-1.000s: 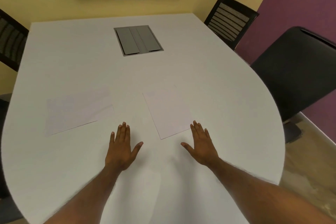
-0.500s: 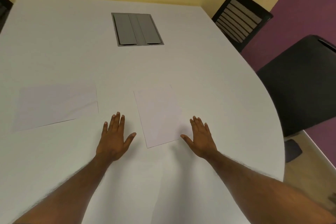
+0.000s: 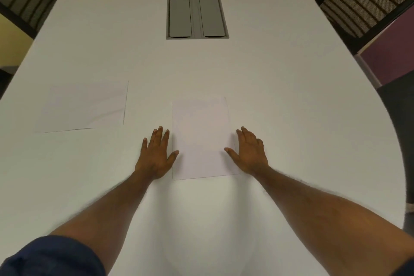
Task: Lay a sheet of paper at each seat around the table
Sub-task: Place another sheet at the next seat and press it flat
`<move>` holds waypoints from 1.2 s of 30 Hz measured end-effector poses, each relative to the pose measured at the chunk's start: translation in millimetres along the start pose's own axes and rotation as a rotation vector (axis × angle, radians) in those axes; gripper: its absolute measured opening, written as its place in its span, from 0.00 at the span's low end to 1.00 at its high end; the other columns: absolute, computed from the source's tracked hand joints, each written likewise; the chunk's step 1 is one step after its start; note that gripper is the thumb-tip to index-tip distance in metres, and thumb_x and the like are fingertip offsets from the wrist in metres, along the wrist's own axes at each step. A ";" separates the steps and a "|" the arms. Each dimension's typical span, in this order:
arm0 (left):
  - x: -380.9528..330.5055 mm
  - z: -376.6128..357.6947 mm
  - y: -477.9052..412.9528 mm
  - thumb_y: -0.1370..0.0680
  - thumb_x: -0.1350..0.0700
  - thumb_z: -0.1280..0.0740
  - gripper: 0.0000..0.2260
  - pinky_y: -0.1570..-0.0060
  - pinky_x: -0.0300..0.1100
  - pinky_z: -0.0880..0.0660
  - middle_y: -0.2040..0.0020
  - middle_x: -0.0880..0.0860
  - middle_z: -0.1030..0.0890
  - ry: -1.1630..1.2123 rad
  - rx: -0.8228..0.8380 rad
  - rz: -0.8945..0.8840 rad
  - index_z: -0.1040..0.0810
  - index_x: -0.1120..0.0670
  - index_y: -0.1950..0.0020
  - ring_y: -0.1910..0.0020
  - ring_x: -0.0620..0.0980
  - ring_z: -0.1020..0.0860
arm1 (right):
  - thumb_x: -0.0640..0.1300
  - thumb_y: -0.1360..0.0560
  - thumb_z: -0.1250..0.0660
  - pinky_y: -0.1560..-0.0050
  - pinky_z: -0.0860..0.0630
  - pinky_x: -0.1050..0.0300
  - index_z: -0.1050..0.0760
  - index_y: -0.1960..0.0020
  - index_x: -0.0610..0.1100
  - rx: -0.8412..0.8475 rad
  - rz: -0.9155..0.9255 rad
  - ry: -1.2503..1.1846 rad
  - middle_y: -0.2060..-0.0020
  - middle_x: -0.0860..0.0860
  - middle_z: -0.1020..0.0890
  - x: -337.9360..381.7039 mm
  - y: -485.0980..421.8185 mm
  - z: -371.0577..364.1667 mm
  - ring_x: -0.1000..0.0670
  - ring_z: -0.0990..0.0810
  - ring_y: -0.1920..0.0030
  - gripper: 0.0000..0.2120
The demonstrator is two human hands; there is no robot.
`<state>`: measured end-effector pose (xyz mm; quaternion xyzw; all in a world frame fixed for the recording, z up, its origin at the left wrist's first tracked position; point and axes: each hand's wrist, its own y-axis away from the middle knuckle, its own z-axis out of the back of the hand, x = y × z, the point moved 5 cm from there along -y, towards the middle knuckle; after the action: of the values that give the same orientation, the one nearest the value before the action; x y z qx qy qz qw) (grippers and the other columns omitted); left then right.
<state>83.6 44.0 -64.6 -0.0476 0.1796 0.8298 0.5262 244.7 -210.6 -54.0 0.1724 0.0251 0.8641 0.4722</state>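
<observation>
1. Both hands lie flat and spread, gripping nothing: the left hand (image 3: 154,157) rests on the table (image 3: 291,101) at the left edge of the near sheet (image 3: 200,136), the right hand (image 3: 249,153) at its right edge, thumb on the paper.
2. That sheet's long axis runs straight away from the person.
3. A second sheet (image 3: 85,107) lies to the left, long axis crosswise.
4. No writing is legible on either.

One head-worn camera looks forward and steeply down, close over the table (image 3: 280,101)
</observation>
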 end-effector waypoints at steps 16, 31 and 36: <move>12.5 -19.0 -39.4 0.20 0.36 0.47 0.33 0.24 0.59 0.55 0.19 0.54 0.61 -0.116 0.139 -0.027 0.57 0.44 0.20 0.20 0.53 0.59 | 0.58 0.28 0.30 0.39 0.33 0.47 0.31 0.34 0.45 -0.010 -0.218 -0.164 0.38 0.45 0.33 5.5 -47.8 -7.8 0.42 0.32 0.37 0.28; 17.0 -22.5 -38.6 0.21 0.33 0.51 0.33 0.24 0.58 0.54 0.19 0.53 0.60 -0.139 0.098 -0.053 0.57 0.42 0.21 0.20 0.52 0.58 | 0.53 0.35 0.22 0.40 0.31 0.47 0.30 0.41 0.48 -0.082 -0.479 -0.563 0.41 0.47 0.26 21.8 -63.2 -13.6 0.44 0.22 0.43 0.28; 16.7 -22.8 -40.1 0.21 0.32 0.52 0.33 0.24 0.58 0.55 0.19 0.53 0.62 -0.149 0.116 -0.057 0.59 0.41 0.21 0.20 0.52 0.59 | 0.52 0.33 0.22 0.36 0.31 0.45 0.28 0.39 0.47 -0.103 -0.593 -0.681 0.46 0.51 0.21 13.3 -63.3 -12.0 0.45 0.21 0.42 0.27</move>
<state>109.4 65.7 -100.3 0.0398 0.1864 0.8039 0.5634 285.4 -163.2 -74.6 0.4085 -0.1262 0.5858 0.6885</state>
